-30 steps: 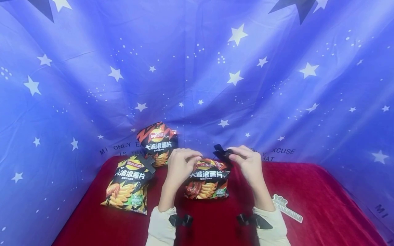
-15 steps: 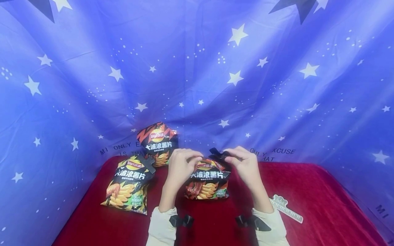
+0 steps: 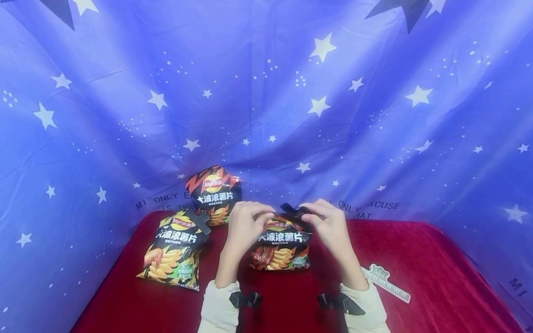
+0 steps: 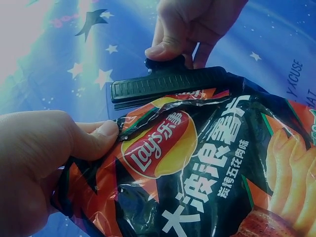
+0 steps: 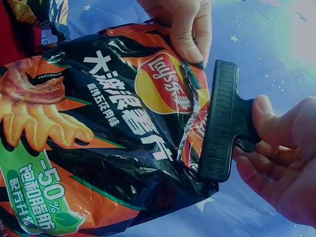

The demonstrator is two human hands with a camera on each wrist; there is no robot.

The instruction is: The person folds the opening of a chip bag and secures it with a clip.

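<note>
A black and orange crisp bag [image 3: 280, 243] [image 4: 197, 163] [image 5: 98, 138] stands on the red cloth [image 3: 437, 268] in the middle. My left hand [image 3: 246, 221] [image 4: 44, 163] pinches its folded top edge at the left. A black plastic bag clip [image 3: 291, 211] [image 4: 168, 84] [image 5: 222, 121] is pinched at its handles by my right hand [image 3: 325, 217] [image 5: 281, 153], and its long jaws sit along the bag's top edge.
Two more crisp bags lie to the left: one [image 3: 175, 249] with a black clip on its top, another [image 3: 213, 192] upright behind it. A small white comb-like piece [image 3: 385, 282] lies on the cloth at the right. A blue star-printed cloth [image 3: 266, 92] hangs behind.
My right hand has brought the clip leftward and down onto the bag's top edge. The left hand has kept its hold on the bag.
</note>
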